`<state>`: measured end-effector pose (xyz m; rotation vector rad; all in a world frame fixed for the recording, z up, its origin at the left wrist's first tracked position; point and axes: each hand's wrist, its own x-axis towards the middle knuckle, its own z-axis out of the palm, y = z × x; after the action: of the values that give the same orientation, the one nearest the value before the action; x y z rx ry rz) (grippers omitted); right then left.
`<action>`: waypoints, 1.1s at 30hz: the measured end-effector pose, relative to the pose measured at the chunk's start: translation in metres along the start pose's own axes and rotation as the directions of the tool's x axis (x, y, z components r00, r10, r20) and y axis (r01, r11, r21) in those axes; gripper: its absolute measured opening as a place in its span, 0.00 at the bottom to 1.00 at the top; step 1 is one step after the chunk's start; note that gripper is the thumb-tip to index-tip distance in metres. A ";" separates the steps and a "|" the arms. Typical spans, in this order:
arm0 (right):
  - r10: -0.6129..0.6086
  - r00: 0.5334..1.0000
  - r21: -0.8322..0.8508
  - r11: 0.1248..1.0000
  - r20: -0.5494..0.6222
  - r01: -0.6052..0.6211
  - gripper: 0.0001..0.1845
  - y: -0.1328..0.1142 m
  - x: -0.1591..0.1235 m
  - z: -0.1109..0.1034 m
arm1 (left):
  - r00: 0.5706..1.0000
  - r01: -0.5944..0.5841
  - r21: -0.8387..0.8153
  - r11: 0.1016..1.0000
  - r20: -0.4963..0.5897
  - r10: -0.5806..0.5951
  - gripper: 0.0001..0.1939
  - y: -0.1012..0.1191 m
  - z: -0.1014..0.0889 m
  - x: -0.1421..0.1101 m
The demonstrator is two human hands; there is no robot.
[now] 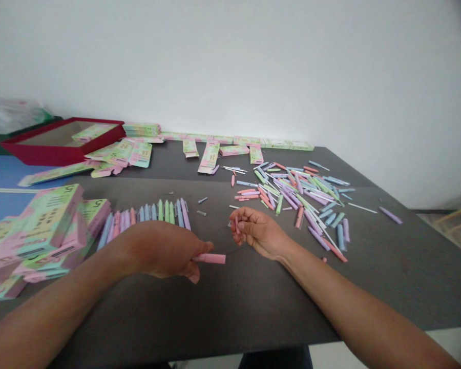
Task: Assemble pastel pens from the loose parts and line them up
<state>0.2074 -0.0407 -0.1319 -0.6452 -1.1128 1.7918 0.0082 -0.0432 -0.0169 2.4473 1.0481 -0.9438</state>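
Observation:
My left hand (pixel 163 251) is closed on a pink pen barrel (pixel 215 259), whose wide end sticks out to the right. To its right, my right hand (pixel 259 233) pinches a small pink pen part (pixel 236 224) between thumb and fingers; its exact kind is hard to make out. Behind my left hand lies a row of assembled pens (pixel 163 211) in purple, pink, blue and green, partly covered by the hand. Beyond my right hand spreads a heap of loose pen parts (pixel 288 189), with coloured barrels and thin white refills mixed together.
Printed pen boxes (pixel 49 220) are stacked at the left. Flattened cartons (pixel 119 152) lie by a red tray (pixel 65 154), and more boxes (pixel 272 143) line the wall. Small clear bits (pixel 202 212) sit on the dark table (pixel 223 312). Its right edge slopes away.

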 end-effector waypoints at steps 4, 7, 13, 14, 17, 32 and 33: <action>-0.037 0.999 -0.023 0.999 0.005 0.037 0.11 0.001 0.000 0.000 | 1.000 0.005 0.002 1.000 0.007 -0.005 0.30 0.000 0.000 0.001; -0.073 0.997 -0.020 0.997 -0.001 0.072 0.16 0.000 0.001 0.000 | 1.000 0.012 -0.001 1.000 0.006 -0.012 0.30 0.002 -0.001 0.001; -0.083 0.995 -0.058 0.995 -0.048 0.080 0.12 0.001 0.001 0.000 | 1.000 0.008 0.023 1.000 0.022 -0.008 0.30 0.006 -0.002 0.001; -0.084 0.995 -0.059 0.995 -0.052 0.081 0.13 0.001 0.002 -0.001 | 1.000 0.006 0.024 1.000 0.019 -0.006 0.30 0.006 -0.002 0.001; -0.094 0.994 -0.076 0.993 -0.056 0.089 0.15 0.003 0.002 -0.002 | 1.000 0.004 0.016 1.000 0.012 -0.004 0.30 0.005 -0.002 0.000; -0.076 0.995 -0.493 0.865 0.059 0.095 0.11 -0.004 -0.015 0.022 | 1.000 0.003 -0.020 1.000 0.024 -0.003 0.20 -0.019 -0.015 0.014; -0.080 0.995 -0.509 0.856 0.054 0.097 0.11 -0.004 -0.016 0.023 | 0.999 0.004 -0.038 0.999 0.034 -0.003 0.19 -0.018 -0.015 0.015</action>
<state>0.1981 -0.0635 -0.1183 -0.8609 -1.6372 1.4283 0.0094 -0.0151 -0.0170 2.3914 1.0499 -0.9541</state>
